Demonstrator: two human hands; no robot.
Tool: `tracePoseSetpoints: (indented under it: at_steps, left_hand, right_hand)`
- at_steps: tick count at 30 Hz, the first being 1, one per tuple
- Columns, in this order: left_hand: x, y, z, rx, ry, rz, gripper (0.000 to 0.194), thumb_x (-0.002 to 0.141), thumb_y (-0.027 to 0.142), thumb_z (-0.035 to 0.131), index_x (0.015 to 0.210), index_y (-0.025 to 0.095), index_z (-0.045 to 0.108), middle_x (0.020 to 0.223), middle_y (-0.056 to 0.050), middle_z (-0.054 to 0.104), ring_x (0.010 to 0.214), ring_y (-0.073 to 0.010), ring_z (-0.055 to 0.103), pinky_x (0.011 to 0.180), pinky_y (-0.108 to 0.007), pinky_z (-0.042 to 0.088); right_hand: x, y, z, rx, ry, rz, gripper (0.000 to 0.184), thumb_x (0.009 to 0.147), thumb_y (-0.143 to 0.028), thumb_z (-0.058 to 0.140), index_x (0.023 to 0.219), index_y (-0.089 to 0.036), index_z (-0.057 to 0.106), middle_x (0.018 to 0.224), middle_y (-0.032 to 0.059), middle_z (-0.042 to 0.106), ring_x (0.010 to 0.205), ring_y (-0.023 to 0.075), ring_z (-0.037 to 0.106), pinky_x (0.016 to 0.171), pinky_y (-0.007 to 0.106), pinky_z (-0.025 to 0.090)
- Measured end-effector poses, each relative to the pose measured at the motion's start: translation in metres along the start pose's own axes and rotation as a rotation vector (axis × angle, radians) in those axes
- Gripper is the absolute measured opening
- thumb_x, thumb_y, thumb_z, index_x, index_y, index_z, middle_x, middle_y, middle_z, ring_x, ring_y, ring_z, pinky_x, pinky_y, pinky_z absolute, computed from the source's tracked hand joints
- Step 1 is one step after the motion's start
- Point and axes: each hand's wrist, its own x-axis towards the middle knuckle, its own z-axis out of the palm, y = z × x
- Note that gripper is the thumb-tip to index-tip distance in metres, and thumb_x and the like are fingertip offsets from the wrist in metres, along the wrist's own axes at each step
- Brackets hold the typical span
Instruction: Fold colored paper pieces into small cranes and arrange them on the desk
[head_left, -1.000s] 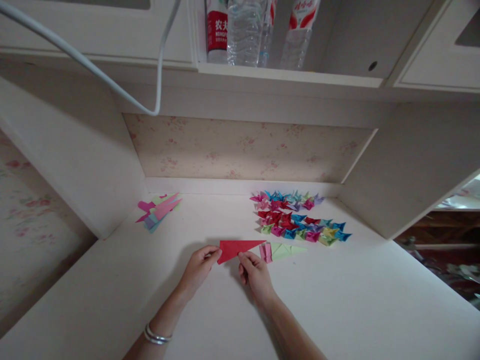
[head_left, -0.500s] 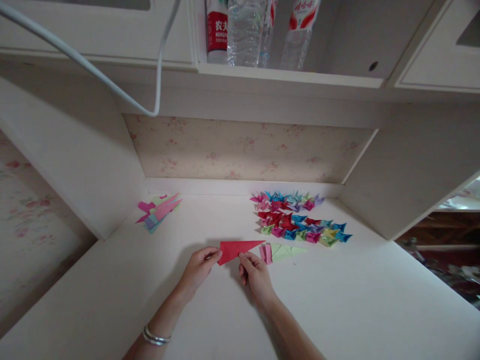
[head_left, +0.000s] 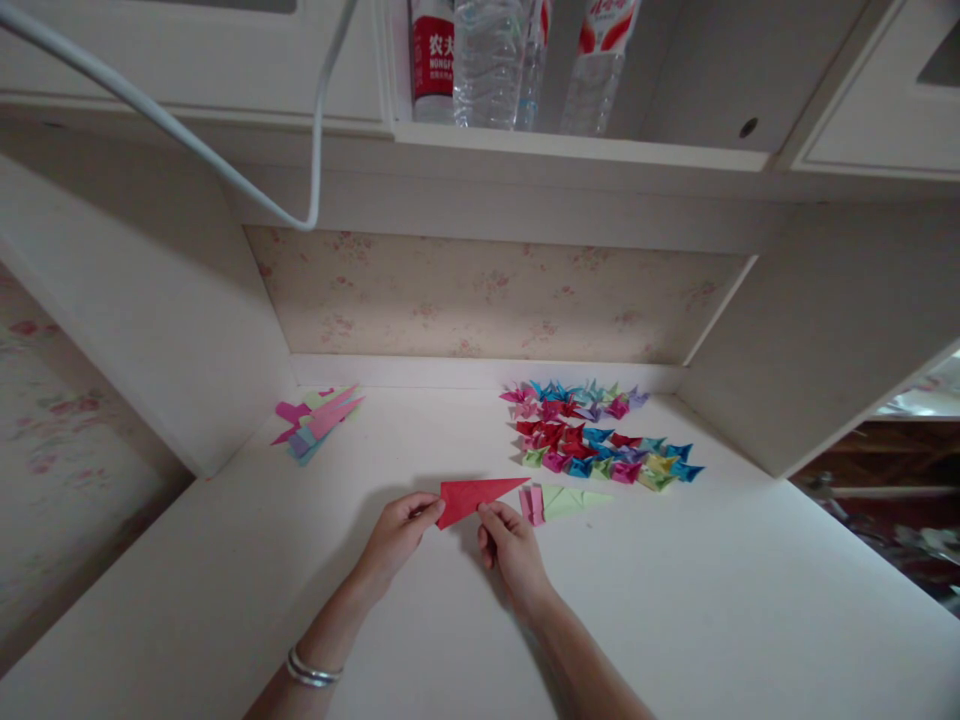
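A red paper triangle (head_left: 471, 496) lies on the white desk (head_left: 712, 600), its long point aimed to the right. My left hand (head_left: 397, 538) pinches its left corner with closed fingers. My right hand (head_left: 511, 547) pinches its lower edge near the middle. Just right of the red piece lie a small folded pink piece (head_left: 532, 503) and a pale green folded triangle (head_left: 570, 499).
Several small folded paper pieces in many colours (head_left: 600, 440) sit in rows at the back right. A loose stack of pink, green and blue paper strips (head_left: 315, 418) lies at the back left. Water bottles (head_left: 487, 60) stand on the shelf above. A white cable (head_left: 225, 170) hangs overhead.
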Motion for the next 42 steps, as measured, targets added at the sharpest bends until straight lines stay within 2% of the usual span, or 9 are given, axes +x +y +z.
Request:
tracePoseSetpoints:
  at_steps: [11,17,25,30,36,38,39,42]
  left_hand:
    - [-0.001,0.001,0.001,-0.012,0.002,0.019,0.037,0.073,0.049,0.06,0.08,0.013,0.066,0.048,0.007,0.034,0.045,-0.0067,0.025,0.043,-0.02,0.018]
    - [0.001,-0.004,0.0,-0.002,0.002,0.029,0.034,0.075,0.047,0.059,0.075,0.014,0.063,0.055,0.005,0.042,0.045,-0.0061,0.028,0.042,-0.02,0.017]
    - [0.003,-0.006,0.0,-0.016,-0.026,0.009,0.037,0.074,0.051,0.059,0.077,0.014,0.061,0.049,0.008,0.033,0.045,-0.0067,0.025,0.043,-0.02,0.016]
    - [0.003,-0.008,0.001,-0.05,-0.037,0.005,0.036,0.074,0.049,0.06,0.079,0.013,0.062,0.051,0.008,0.034,0.045,-0.0061,0.025,0.042,-0.019,0.016]
    - [0.001,-0.008,0.006,-0.132,-0.022,-0.005,0.036,0.074,0.049,0.061,0.08,0.014,0.06,0.051,0.008,0.036,0.044,-0.0055,0.025,0.041,-0.019,0.015]
    - [0.001,-0.008,0.01,-0.154,-0.012,0.001,0.035,0.074,0.049,0.061,0.079,0.014,0.059,0.053,0.008,0.037,0.044,-0.0053,0.025,0.041,-0.019,0.015]
    - [0.001,-0.008,0.014,-0.159,-0.009,0.005,0.034,0.075,0.048,0.06,0.078,0.014,0.059,0.054,0.007,0.038,0.045,-0.0052,0.025,0.041,-0.019,0.015]
    - [0.003,-0.003,0.03,-0.13,-0.005,0.008,0.034,0.074,0.048,0.06,0.074,0.014,0.059,0.056,0.006,0.042,0.045,-0.0052,0.026,0.041,-0.019,0.015]
  right_hand:
    - [0.002,0.001,0.0,0.004,-0.001,0.009,0.035,0.078,-0.049,0.061,0.072,-0.016,0.053,0.051,-0.0053,0.051,0.035,0.0037,0.037,0.035,0.018,0.022]
    - [0.002,0.003,-0.001,0.001,0.0,0.023,0.035,0.078,-0.049,0.061,0.071,-0.017,0.051,0.052,-0.0054,0.051,0.034,0.0042,0.037,0.035,0.018,0.021]
    - [0.0,-0.001,0.001,0.024,-0.002,0.015,0.036,0.077,-0.051,0.062,0.072,-0.016,0.053,0.051,-0.0049,0.052,0.034,0.0036,0.036,0.035,0.018,0.02]
    - [0.0,-0.003,0.002,0.041,-0.005,0.023,0.036,0.076,-0.05,0.063,0.073,-0.015,0.054,0.05,-0.0052,0.051,0.034,0.004,0.036,0.035,0.018,0.021]
    - [-0.011,-0.006,-0.003,0.096,-0.013,0.037,0.043,0.083,-0.058,0.049,0.082,-0.015,0.055,0.049,-0.0037,0.051,0.033,0.0063,0.036,0.034,0.02,0.019]
    - [-0.025,-0.005,-0.007,-0.031,-0.061,0.005,0.043,0.085,-0.057,0.046,0.078,-0.015,0.056,0.046,-0.0044,0.047,0.036,0.0066,0.033,0.036,0.02,0.02]
    - [-0.034,-0.005,-0.009,-0.134,-0.125,-0.021,0.042,0.085,-0.054,0.047,0.073,-0.016,0.057,0.045,-0.0047,0.045,0.038,0.0067,0.032,0.038,0.02,0.021]
    - [-0.057,-0.003,-0.012,-0.523,-0.406,-0.204,0.034,0.083,-0.041,0.055,0.058,-0.017,0.055,0.046,-0.0051,0.042,0.043,0.0069,0.031,0.044,0.022,0.024]
